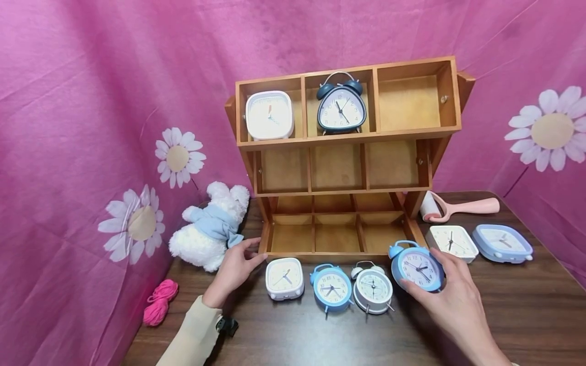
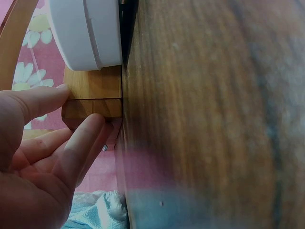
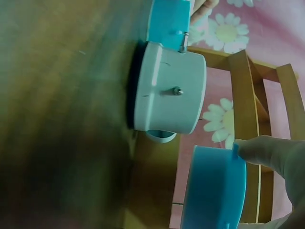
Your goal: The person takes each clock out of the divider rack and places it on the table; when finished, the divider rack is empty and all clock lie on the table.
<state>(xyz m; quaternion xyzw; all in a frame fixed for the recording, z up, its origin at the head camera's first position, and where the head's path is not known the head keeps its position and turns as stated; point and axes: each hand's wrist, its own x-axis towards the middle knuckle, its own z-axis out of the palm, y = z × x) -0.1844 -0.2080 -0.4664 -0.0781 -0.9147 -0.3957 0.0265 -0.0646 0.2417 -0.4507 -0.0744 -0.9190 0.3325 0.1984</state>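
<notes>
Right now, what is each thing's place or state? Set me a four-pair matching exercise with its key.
1. Left hand
2. Right hand
3. Dark-blue twin-bell alarm clock
4. Hot-pink yarn skein

A. In the top-middle compartment
B. Gripping the lower left corner of the wooden shelf unit
C. On the table, nearer the camera than the plush toy
D. Holding a light-blue twin-bell alarm clock

Pairs: 1-B; 2-D; 3-A; 4-C

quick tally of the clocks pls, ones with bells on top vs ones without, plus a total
Clocks with bells: 4
Clocks without visible bells: 4
Total: 8
</notes>
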